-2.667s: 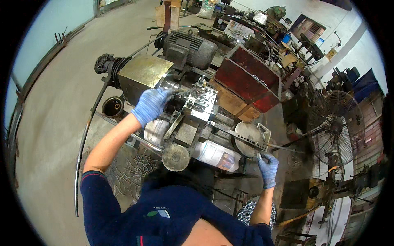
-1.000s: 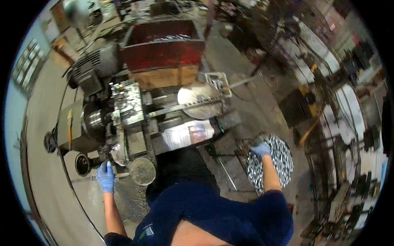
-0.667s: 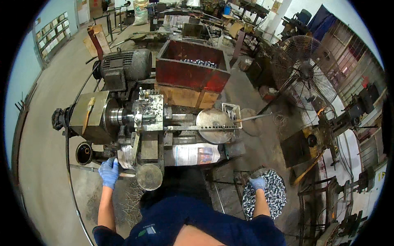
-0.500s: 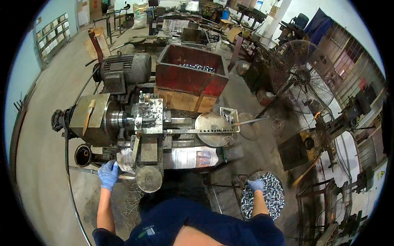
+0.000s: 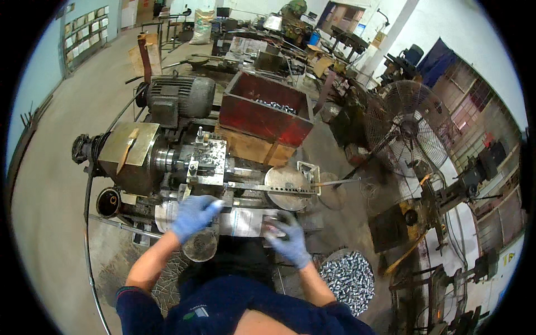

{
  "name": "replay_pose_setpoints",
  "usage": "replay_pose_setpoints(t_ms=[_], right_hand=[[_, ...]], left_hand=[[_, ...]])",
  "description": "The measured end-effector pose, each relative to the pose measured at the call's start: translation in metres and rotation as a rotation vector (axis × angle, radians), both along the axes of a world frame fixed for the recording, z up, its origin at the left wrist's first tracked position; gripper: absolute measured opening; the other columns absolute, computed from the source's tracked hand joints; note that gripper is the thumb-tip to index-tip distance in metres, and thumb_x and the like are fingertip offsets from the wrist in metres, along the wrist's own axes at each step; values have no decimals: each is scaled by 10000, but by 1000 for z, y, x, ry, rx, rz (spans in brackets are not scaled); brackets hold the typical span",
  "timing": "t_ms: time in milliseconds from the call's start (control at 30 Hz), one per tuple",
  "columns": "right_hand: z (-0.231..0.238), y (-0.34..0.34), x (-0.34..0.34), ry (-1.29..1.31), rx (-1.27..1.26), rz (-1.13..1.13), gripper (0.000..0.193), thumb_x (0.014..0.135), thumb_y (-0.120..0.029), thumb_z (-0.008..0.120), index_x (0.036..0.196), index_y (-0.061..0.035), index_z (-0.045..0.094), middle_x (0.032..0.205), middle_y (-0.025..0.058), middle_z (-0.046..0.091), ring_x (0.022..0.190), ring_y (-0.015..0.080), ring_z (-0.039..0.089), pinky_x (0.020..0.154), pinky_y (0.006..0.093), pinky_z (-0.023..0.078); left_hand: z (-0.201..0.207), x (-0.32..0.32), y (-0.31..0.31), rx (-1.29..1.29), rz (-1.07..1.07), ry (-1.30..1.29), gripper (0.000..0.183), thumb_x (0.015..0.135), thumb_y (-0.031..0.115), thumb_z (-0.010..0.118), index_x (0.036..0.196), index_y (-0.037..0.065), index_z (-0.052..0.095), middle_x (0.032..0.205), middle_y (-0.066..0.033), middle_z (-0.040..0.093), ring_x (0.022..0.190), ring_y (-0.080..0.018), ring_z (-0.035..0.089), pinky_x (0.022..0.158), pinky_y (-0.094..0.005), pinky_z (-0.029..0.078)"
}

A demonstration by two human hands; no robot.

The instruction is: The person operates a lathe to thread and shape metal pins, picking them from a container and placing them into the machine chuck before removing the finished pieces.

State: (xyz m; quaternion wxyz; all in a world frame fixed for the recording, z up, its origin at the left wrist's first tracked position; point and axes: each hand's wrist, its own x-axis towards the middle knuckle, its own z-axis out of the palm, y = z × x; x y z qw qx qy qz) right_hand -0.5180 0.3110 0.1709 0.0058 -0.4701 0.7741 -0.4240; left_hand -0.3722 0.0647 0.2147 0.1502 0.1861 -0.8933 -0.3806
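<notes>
My left hand (image 5: 192,218), in a blue glove, reaches over the front of a small lathe (image 5: 204,162). Its fingers are pressed together, with a small bright spot at their tips that I cannot make out. My right hand (image 5: 289,241), its glove darkened at the palm and fingers, is raised beside the printed sheet (image 5: 243,222) on the machine's front. Motion blurs its fingers, so what it may hold is unclear. Below and right of it stands a round tub full of small shiny metal parts (image 5: 347,282). A round metal disc (image 5: 200,247) lies under my left wrist.
Behind the lathe, a red bin (image 5: 265,114) holds more small metal parts. An electric motor (image 5: 181,96) sits at the back left; a brush (image 5: 128,149) lies on the headstock. A flat perforated bar (image 5: 273,188) crosses a round plate (image 5: 287,177). A large fan (image 5: 409,128) stands right.
My left hand has left the lever at the lower left and moved right, to the lathe's front. My right hand has come up and left out of the tub of metal parts. The view has shifted slightly.
</notes>
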Motion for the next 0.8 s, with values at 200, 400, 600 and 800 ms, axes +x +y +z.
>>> replay_pose_setpoints(t_ms=[200,400,600,800], right_hand=[[52,-83,37,312,-149,433,284,673,-218,709,901,-78,615,1071,150,506,913,321,534,780,405,448],[52,-104,42,201,41,482,209,682,-173,694,869,-96,641,1008,126,557,915,278,549,798,376,452],[50,-109,48,235,26,436,247,660,-184,711,880,-92,649,1016,117,577,872,260,576,768,353,472],[62,-132,51,397,37,441,227,669,-256,693,819,-93,646,1005,153,561,876,320,548,769,390,450]], left_hand=[[-14,-14,14,702,-200,89,440,838,433,560,834,5,659,647,-16,593,608,-87,535,555,-244,429],[-38,1,1,746,-130,146,424,868,402,524,873,2,662,706,-4,602,632,-67,491,569,-223,404],[-23,5,2,687,60,309,426,876,387,518,699,21,648,522,-15,543,475,-98,472,477,-263,385],[-22,9,-9,365,145,219,466,865,414,520,745,-16,653,533,-62,556,506,-102,483,503,-290,413]])
